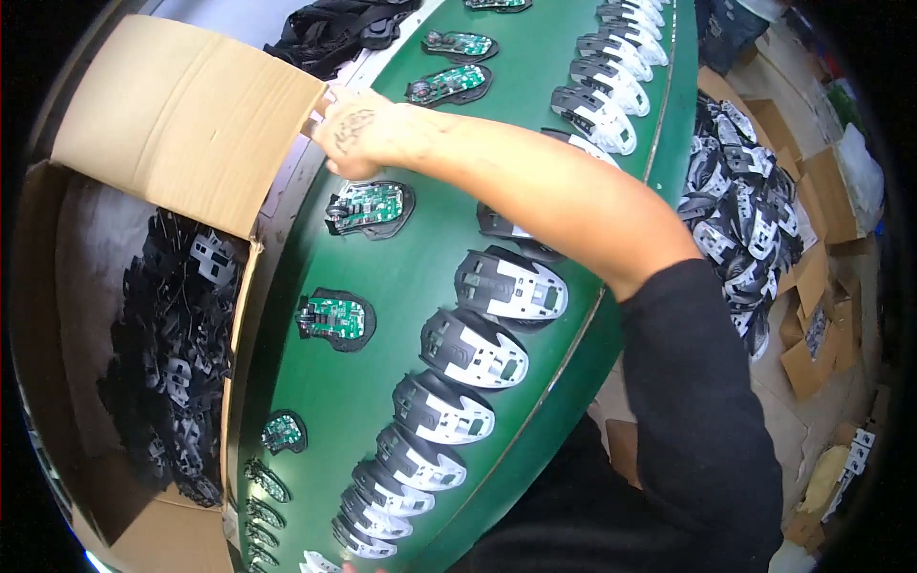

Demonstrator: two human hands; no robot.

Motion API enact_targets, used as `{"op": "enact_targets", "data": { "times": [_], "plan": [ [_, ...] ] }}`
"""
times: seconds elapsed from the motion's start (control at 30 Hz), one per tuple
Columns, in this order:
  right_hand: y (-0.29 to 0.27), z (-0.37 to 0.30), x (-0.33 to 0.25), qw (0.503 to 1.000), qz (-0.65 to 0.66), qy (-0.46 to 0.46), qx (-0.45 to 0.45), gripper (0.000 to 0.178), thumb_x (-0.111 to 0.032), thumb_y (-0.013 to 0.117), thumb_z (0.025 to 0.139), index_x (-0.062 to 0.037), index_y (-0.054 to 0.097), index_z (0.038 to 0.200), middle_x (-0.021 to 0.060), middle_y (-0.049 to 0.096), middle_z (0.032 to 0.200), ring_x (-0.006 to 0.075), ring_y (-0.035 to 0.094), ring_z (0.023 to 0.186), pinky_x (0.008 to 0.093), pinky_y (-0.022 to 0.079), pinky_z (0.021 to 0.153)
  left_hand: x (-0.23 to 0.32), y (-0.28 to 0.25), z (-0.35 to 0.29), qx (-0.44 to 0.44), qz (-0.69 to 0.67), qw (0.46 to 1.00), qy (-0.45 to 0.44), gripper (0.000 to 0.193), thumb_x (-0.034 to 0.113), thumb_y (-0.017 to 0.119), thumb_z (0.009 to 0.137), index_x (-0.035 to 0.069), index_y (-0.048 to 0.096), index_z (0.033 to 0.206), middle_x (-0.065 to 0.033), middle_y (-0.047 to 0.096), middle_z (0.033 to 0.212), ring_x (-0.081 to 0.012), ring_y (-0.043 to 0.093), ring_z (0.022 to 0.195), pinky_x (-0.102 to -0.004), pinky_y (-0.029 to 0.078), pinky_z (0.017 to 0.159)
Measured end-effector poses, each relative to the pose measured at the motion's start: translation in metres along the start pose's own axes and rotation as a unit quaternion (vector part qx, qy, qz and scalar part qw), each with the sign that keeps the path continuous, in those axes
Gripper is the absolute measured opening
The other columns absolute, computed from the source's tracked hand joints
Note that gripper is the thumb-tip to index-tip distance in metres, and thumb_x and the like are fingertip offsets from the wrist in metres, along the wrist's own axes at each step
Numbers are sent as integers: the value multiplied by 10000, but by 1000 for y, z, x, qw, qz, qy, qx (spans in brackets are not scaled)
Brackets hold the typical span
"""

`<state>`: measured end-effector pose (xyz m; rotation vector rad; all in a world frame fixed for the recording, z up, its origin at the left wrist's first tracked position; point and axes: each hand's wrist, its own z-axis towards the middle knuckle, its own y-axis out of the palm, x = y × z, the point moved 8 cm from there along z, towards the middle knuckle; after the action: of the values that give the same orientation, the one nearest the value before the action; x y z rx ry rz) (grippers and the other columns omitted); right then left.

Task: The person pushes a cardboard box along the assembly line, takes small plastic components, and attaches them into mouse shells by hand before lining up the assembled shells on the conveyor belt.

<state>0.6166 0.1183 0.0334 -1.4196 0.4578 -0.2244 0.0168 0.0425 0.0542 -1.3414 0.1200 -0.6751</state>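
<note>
My right arm, in a black sleeve, stretches across the green conveyor belt. My right hand (355, 134) is at the corner of a raised cardboard flap (186, 115); its fingers are mostly hidden there, so I cannot tell whether they grip it. Close below that hand lies a green circuit board on a black mouse base (371, 208). Only a sliver of my left hand (350, 567) shows at the bottom edge, its fingers out of sight, near a white mouse shell part (319, 562). Black-and-white mouse shells (475, 349) stand in a row along the belt's near side.
An open cardboard box (81, 334) on the left holds many black plastic parts (181, 353). Black items (339, 33) lie beyond the belt. More circuit boards on bases (336, 320) line its far side. Right of the belt is a heap of shells (740, 210) among cardboard boxes.
</note>
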Motion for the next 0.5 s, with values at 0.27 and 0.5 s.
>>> {"op": "enact_targets", "data": {
  "times": [0.27, 0.5],
  "plan": [
    [39, 86, -46, 909, -131, -153, 364, 404, -290, 515, 836, -121, 630, 1185, 91, 526, 1363, 183, 415, 1324, 431, 387, 1046, 82, 126, -14, 114, -143, 979, 93, 342, 123, 631, 780, -60, 585, 1065, -261, 517, 1184, -392, 549, 1016, -474, 435, 926],
    [59, 93, -74, 900, -190, -182, 347, 398, -288, 514, 838, -120, 633, 1178, 94, 534, 1351, 185, 428, 1309, 429, 394, 1039, 118, 160, 7, 111, -195, 972, 73, 325, 127, 649, 772, -36, 610, 1050, -232, 538, 1196, -379, 559, 1025, -460, 446, 921]
  ]
}}
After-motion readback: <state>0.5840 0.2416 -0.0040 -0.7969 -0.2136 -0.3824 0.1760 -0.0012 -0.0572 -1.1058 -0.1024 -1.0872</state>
